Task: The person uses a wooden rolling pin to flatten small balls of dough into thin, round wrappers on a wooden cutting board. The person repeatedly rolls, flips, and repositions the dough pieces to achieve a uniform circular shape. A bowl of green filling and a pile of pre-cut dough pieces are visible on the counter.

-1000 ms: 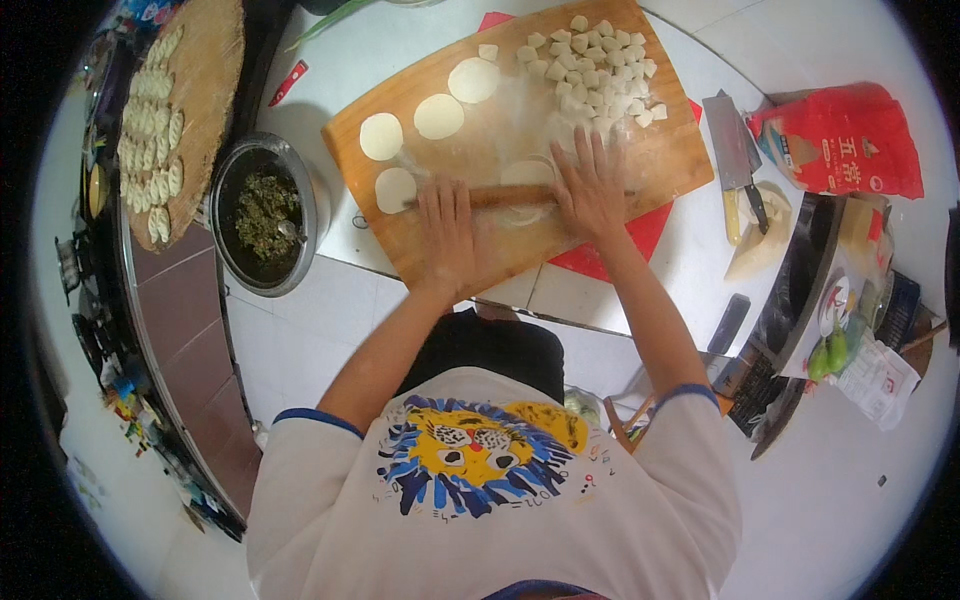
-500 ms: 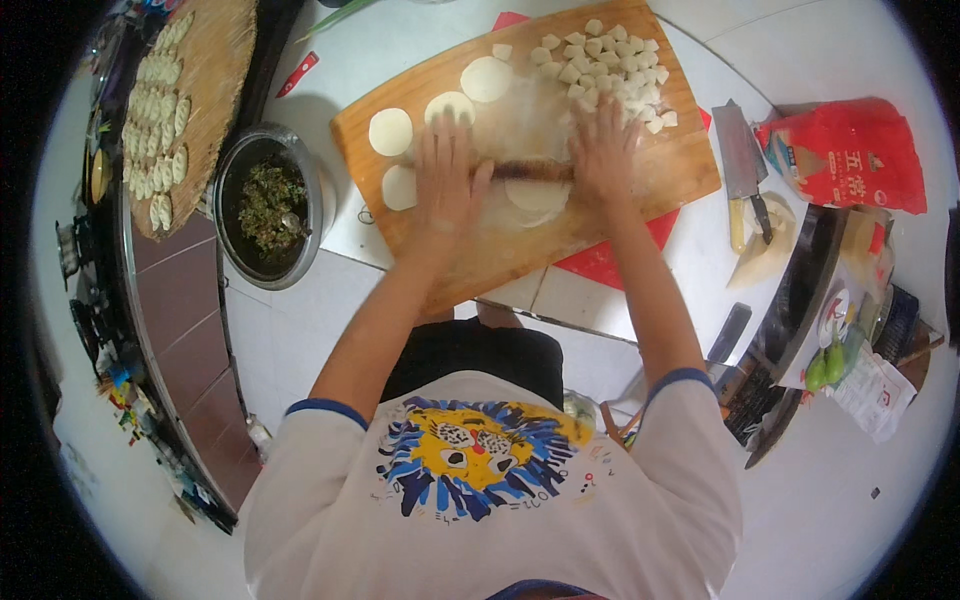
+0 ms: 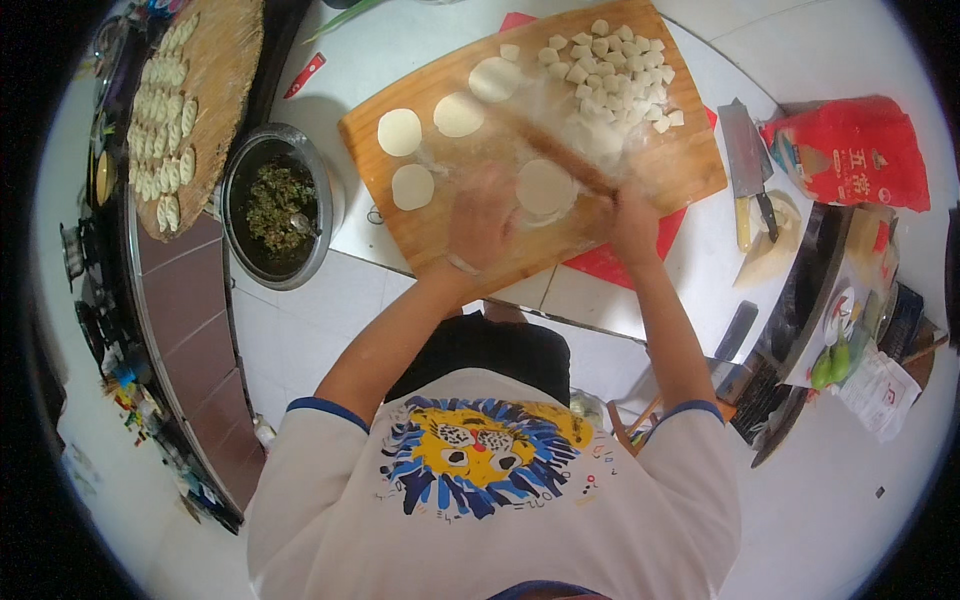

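The left hand [image 3: 482,222] lies low on the wooden cutting board [image 3: 450,230], fingers spread and pressing flat near the edge of a round dough wrapper [image 3: 546,186]; it is blurred, so whether the fingertips actually pinch the wrapper's rim cannot be told. The right hand [image 3: 634,222] sits at the near end of a rolling pin [image 3: 560,155], which runs diagonally up and to the left across the floured board, over the wrapper. The hand seems curled loosely on the pin's end, though the blur hides the exact grip.

Judging from how things lie, the work is partway through. Four finished wrappers [image 3: 437,130] lie flat on the left part of the board, set apart from each other, and the fifth is under the pin. At the far right corner of the board a heap of small cut dough pieces [image 3: 615,70] waits unrolled, many more than the discs done, so most of the rolling appears to be left.

Left of the board, on the white worktop [image 3: 700,260], stands a metal bowl [image 3: 320,225] of dark green chopped filling. Beyond it a round woven tray [image 3: 225,70] holds rows of folded dumplings [image 3: 165,120], so earlier batches look to be already wrapped. To the right of the board lie a cleaver [image 3: 748,160] and a red bag [image 3: 850,150].
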`<state>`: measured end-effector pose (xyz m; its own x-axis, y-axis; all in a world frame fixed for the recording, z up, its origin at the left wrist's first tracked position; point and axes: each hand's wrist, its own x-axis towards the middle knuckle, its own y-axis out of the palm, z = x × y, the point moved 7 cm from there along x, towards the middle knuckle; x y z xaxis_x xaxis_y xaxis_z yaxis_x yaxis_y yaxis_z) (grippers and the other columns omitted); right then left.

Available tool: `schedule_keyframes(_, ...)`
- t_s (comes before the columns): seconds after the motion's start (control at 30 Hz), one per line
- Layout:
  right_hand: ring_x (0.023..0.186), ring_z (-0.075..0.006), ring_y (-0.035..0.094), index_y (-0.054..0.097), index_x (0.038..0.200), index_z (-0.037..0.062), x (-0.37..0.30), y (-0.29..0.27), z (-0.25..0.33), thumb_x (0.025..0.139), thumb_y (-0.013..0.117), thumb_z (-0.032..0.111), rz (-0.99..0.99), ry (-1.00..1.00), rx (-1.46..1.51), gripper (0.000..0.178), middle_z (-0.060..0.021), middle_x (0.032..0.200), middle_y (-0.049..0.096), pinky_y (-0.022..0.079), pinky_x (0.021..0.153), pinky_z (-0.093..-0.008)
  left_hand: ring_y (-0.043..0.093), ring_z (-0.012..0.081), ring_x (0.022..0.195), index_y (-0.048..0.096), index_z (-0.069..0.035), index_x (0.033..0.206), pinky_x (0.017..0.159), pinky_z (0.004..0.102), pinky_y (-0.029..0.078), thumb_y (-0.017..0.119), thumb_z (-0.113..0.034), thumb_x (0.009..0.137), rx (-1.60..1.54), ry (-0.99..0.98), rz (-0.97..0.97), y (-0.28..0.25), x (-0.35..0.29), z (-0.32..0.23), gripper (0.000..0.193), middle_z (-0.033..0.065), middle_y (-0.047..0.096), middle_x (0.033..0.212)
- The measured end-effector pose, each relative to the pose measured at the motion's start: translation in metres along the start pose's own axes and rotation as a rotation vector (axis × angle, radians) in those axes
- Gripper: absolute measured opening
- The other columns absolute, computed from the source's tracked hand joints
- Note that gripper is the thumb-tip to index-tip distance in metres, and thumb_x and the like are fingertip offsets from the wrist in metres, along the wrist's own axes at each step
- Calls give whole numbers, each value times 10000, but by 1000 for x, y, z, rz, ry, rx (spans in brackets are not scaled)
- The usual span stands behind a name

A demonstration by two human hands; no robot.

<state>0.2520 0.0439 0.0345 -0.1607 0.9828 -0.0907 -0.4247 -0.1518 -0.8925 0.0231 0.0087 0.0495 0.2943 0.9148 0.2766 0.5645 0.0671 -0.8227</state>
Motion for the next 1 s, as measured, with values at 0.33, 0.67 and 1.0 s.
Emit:
schedule_keyframes(0.33,820,-380,558,541,1040,11,-25,-25,-21,964,536,244,-386,182,337,244,-195,886,545,462,712,-425,226,298,1437,411,-240,1444,1161,524,174,499,-445,924,73,249,402,76,62,-18,566,93,291,1548)
schedule_keyframes(0.67,830,-345,576,549,1043,3,-40,-13,-23,983,511,253,-371,300,408,259,-187,889,581,461,732,-407,212,336,1437,370,-224,1464,1161,523,178,524,-346,920,302,73,413,55,14,46,579,97,211,1575)
schedule_keyframes(1.0,718,-270,528,548,964,-1,-36,-27,-19,979,509,190,-423,306,502,196,-148,783,538,443,662,-368,476,370,1205,516,-45,1298,1042,492,342,603,-221,857,309,-87,14,31,178,77,483,200,512,1315)
